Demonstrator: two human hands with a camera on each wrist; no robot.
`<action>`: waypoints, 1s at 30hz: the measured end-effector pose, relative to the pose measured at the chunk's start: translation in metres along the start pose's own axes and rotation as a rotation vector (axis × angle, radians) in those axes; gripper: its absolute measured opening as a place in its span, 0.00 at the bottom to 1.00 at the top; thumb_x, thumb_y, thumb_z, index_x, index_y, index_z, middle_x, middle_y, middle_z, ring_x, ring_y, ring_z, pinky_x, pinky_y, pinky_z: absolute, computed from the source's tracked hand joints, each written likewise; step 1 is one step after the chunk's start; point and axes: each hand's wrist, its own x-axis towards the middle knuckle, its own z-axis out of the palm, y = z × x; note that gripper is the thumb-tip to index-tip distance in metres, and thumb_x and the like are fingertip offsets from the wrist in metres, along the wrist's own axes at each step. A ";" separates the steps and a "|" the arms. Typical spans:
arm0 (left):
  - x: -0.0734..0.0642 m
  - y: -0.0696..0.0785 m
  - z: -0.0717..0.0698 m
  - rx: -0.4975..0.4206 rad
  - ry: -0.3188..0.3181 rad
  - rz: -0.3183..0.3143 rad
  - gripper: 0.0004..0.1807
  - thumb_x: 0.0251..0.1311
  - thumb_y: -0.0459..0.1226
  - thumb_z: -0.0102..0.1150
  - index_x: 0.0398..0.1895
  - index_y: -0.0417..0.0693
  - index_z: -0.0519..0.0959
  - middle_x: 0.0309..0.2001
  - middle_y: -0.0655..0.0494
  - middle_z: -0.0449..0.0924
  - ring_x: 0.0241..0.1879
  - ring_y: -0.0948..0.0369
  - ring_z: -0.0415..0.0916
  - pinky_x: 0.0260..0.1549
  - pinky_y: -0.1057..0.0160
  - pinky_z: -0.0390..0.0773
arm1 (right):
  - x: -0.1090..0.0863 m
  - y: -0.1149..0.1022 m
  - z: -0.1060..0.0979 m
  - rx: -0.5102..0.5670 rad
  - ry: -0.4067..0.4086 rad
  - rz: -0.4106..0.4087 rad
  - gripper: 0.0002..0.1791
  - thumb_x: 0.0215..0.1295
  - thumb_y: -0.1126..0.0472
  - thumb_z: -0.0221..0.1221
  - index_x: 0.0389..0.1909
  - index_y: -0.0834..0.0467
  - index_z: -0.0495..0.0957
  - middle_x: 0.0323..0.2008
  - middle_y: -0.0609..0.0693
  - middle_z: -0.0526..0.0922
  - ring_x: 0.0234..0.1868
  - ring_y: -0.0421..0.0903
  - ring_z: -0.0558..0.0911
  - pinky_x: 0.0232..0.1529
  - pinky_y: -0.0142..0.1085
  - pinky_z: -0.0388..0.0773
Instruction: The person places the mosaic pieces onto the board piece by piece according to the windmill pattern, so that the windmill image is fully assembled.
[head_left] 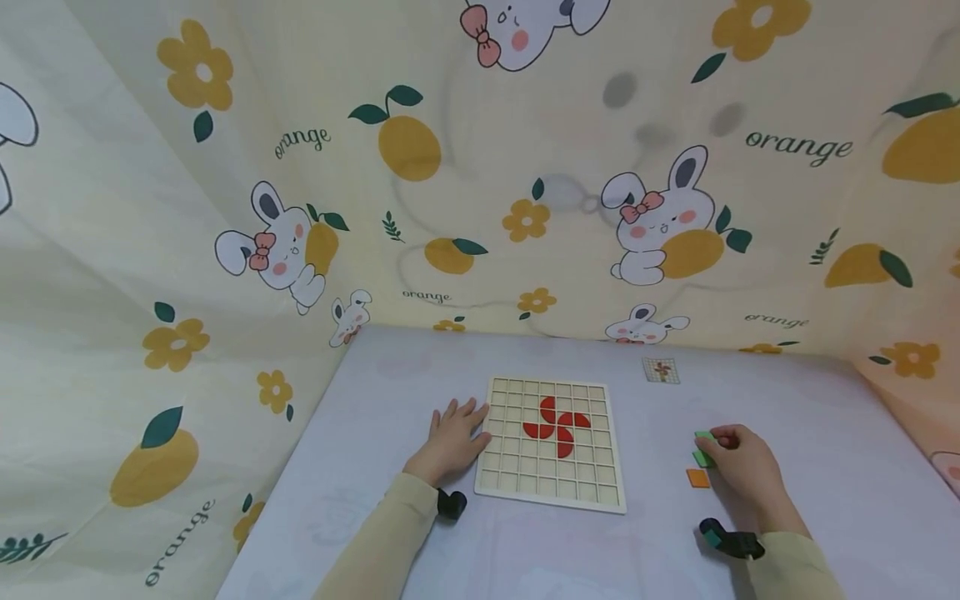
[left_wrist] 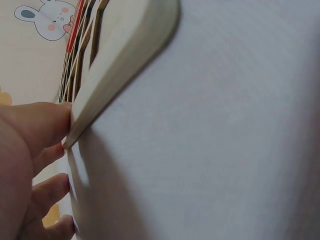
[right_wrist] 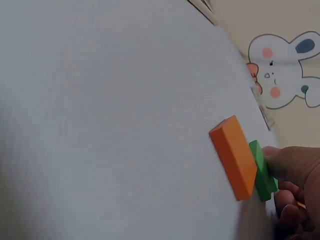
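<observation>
A square wooden grid board (head_left: 550,498) lies on the table, with red rounded pieces (head_left: 564,442) set in a pinwheel near its middle. My left hand (head_left: 452,440) rests at the board's left edge, fingers spread, thumb against the rim. The left wrist view shows that thumb (left_wrist: 37,122) right at the board's corner. On the right, my right hand (head_left: 742,467) pinches a small green tile (head_left: 703,435) between thumb and fingers, low over the table. A second green tile (head_left: 702,459) lies just in front of it, then an orange tile (head_left: 698,478). Curled fingers partly hide the pinched tile.
A small card (head_left: 662,371) printed with a grid and a pinwheel figure lies at the back right of the table (head_left: 390,375). Cloth (head_left: 495,167) with rabbits and oranges hangs along the back and sides. Black wrist mounts (head_left: 731,540) sit at both cuffs.
</observation>
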 end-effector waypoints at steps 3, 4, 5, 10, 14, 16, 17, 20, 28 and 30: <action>0.000 0.001 -0.001 0.002 -0.002 0.002 0.31 0.69 0.51 0.50 0.73 0.54 0.62 0.74 0.50 0.53 0.74 0.43 0.39 0.67 0.36 0.36 | 0.001 -0.003 -0.002 -0.002 -0.015 0.000 0.34 0.67 0.43 0.56 0.56 0.70 0.67 0.44 0.63 0.70 0.45 0.59 0.68 0.41 0.47 0.68; 0.000 0.001 -0.001 0.007 -0.003 0.001 0.31 0.70 0.51 0.50 0.73 0.54 0.62 0.74 0.50 0.53 0.74 0.44 0.39 0.67 0.37 0.36 | 0.002 -0.004 -0.003 -0.003 -0.020 0.006 0.34 0.67 0.43 0.56 0.56 0.70 0.67 0.43 0.63 0.71 0.44 0.59 0.68 0.41 0.46 0.68; 0.000 0.001 -0.001 0.005 -0.002 0.001 0.31 0.69 0.51 0.50 0.73 0.54 0.62 0.74 0.50 0.53 0.74 0.43 0.40 0.67 0.36 0.36 | 0.003 -0.005 -0.004 -0.003 -0.026 0.012 0.33 0.67 0.44 0.57 0.56 0.70 0.67 0.43 0.63 0.71 0.44 0.59 0.68 0.40 0.46 0.69; 0.000 0.001 -0.001 0.006 0.001 0.007 0.31 0.70 0.50 0.50 0.73 0.54 0.62 0.74 0.49 0.54 0.74 0.43 0.40 0.67 0.36 0.37 | 0.007 -0.005 -0.007 0.002 -0.057 0.023 0.32 0.66 0.46 0.58 0.54 0.71 0.69 0.41 0.63 0.72 0.43 0.58 0.68 0.40 0.45 0.69; 0.000 0.000 -0.001 0.004 -0.005 0.010 0.31 0.70 0.50 0.50 0.73 0.53 0.61 0.74 0.49 0.53 0.74 0.44 0.39 0.67 0.37 0.36 | 0.007 -0.003 -0.008 0.019 -0.074 0.016 0.33 0.66 0.45 0.58 0.55 0.71 0.68 0.42 0.63 0.71 0.44 0.59 0.68 0.40 0.45 0.69; 0.000 0.000 -0.001 0.004 -0.007 0.008 0.31 0.70 0.50 0.50 0.73 0.54 0.61 0.74 0.50 0.53 0.74 0.44 0.39 0.67 0.37 0.36 | 0.007 -0.001 -0.007 0.032 -0.075 0.016 0.34 0.67 0.44 0.57 0.55 0.71 0.67 0.43 0.63 0.71 0.45 0.59 0.67 0.41 0.45 0.69; 0.000 0.000 -0.002 0.003 -0.008 0.007 0.31 0.70 0.50 0.50 0.73 0.54 0.61 0.74 0.50 0.53 0.74 0.44 0.39 0.67 0.37 0.36 | 0.007 0.000 -0.006 0.036 -0.072 0.017 0.34 0.67 0.44 0.57 0.56 0.71 0.66 0.44 0.63 0.71 0.45 0.59 0.67 0.41 0.45 0.70; -0.001 0.000 -0.002 0.003 -0.008 0.007 0.31 0.70 0.50 0.50 0.73 0.54 0.61 0.74 0.49 0.53 0.74 0.43 0.39 0.67 0.37 0.36 | 0.007 0.001 -0.004 0.054 -0.051 0.020 0.34 0.68 0.44 0.57 0.56 0.70 0.65 0.45 0.64 0.70 0.45 0.59 0.67 0.42 0.45 0.70; 0.001 -0.001 -0.001 0.018 -0.011 0.004 0.31 0.70 0.51 0.49 0.73 0.55 0.61 0.74 0.50 0.53 0.74 0.43 0.40 0.67 0.37 0.36 | 0.006 0.004 0.003 0.081 0.040 0.014 0.27 0.71 0.51 0.52 0.57 0.70 0.65 0.44 0.63 0.70 0.43 0.57 0.70 0.36 0.40 0.71; 0.001 -0.001 0.000 0.016 -0.010 0.000 0.31 0.69 0.51 0.50 0.73 0.55 0.61 0.74 0.50 0.53 0.74 0.43 0.40 0.67 0.37 0.36 | 0.006 0.002 0.002 0.090 0.033 0.007 0.27 0.72 0.51 0.50 0.59 0.70 0.63 0.47 0.65 0.70 0.44 0.57 0.70 0.37 0.41 0.71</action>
